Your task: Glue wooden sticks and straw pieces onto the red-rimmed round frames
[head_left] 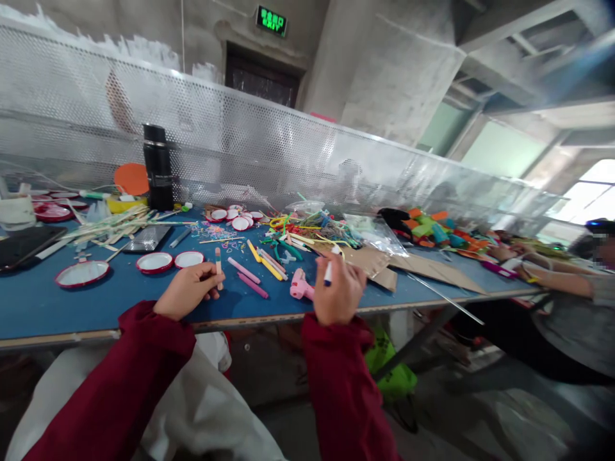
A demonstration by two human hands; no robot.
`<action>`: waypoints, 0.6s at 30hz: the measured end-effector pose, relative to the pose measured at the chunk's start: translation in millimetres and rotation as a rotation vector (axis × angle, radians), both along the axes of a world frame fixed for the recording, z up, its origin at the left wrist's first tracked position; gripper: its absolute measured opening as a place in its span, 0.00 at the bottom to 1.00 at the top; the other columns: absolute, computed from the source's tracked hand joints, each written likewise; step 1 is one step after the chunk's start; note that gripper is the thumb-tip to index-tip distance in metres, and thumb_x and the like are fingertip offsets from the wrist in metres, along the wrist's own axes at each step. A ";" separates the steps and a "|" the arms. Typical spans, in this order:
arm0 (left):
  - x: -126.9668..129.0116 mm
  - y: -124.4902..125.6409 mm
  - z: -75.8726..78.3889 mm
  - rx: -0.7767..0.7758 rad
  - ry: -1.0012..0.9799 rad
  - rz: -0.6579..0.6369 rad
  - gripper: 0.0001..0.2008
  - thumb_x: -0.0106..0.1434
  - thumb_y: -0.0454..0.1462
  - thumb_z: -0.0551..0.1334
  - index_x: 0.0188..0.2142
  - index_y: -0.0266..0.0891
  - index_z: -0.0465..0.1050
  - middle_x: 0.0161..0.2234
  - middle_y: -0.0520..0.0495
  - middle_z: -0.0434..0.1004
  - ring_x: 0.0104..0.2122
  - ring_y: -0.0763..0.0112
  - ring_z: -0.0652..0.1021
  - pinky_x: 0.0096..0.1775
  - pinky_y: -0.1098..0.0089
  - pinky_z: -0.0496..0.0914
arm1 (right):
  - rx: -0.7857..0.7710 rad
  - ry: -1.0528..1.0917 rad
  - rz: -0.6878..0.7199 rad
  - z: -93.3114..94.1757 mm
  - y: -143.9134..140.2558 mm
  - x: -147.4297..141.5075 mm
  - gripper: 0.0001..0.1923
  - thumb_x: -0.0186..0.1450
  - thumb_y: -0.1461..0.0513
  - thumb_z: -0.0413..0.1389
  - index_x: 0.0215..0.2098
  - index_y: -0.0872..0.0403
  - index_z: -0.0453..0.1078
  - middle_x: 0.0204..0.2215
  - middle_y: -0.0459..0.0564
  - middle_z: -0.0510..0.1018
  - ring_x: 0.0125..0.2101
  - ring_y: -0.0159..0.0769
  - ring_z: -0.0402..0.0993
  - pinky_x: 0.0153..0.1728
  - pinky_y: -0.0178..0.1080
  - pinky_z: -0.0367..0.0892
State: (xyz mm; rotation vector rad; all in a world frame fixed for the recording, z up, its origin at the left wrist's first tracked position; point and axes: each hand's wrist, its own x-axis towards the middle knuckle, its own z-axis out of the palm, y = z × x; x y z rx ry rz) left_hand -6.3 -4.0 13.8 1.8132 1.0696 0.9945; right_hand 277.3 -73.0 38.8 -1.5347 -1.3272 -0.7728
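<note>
Pinching stick (218,259), L hand (188,289) nr tbl edge (254,321), R hand (340,291) apart.

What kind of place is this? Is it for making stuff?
Probably a craft workshop: the blue table holds coloured pens, a heap of thin sticks and what looks like a pink glue gun.

Over the remote feed, I register a black bottle (158,173) upright at the rear of the table (29,310), beside an orange disc (131,178) and in front of a perforated metal panel (283,157). Beyond the panel, I locate a dark doorway (262,80) below a lit green exit sign (271,21). I also note a green bag (396,378) beneath the table and a window (590,189) at far right.
</note>
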 end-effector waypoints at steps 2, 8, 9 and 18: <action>0.0 -0.1 0.0 0.004 0.010 0.005 0.18 0.61 0.51 0.62 0.28 0.39 0.69 0.22 0.52 0.74 0.23 0.73 0.75 0.27 0.74 0.68 | -0.077 0.001 -0.178 3.8 -3.0 32.9 0.11 0.70 0.57 0.51 0.42 0.51 0.74 0.28 0.51 0.80 0.34 0.41 0.73 0.50 0.47 0.55; 1.1 1.6 -2.2 -0.010 -0.043 0.022 0.18 0.60 0.51 0.63 0.28 0.38 0.69 0.24 0.52 0.75 0.24 0.72 0.77 0.28 0.73 0.70 | -0.073 0.013 0.034 -1.3 -16.1 16.0 0.15 0.70 0.53 0.52 0.46 0.52 0.74 0.38 0.52 0.82 0.42 0.43 0.74 0.51 0.46 0.56; 1.4 2.4 -2.9 -0.016 -0.056 0.021 0.17 0.59 0.51 0.63 0.28 0.38 0.69 0.25 0.51 0.75 0.25 0.71 0.77 0.28 0.73 0.70 | -0.071 0.013 0.158 -4.2 -16.8 1.0 0.14 0.71 0.55 0.50 0.47 0.51 0.74 0.39 0.51 0.82 0.42 0.42 0.74 0.51 0.45 0.56; 2.3 5.3 -2.4 -0.003 -0.060 -0.004 0.16 0.59 0.49 0.61 0.28 0.38 0.69 0.25 0.50 0.74 0.26 0.70 0.77 0.27 0.72 0.68 | -0.055 0.264 0.785 -21.3 23.7 -107.8 0.13 0.70 0.60 0.50 0.50 0.50 0.71 0.44 0.49 0.81 0.44 0.39 0.75 0.48 0.43 0.65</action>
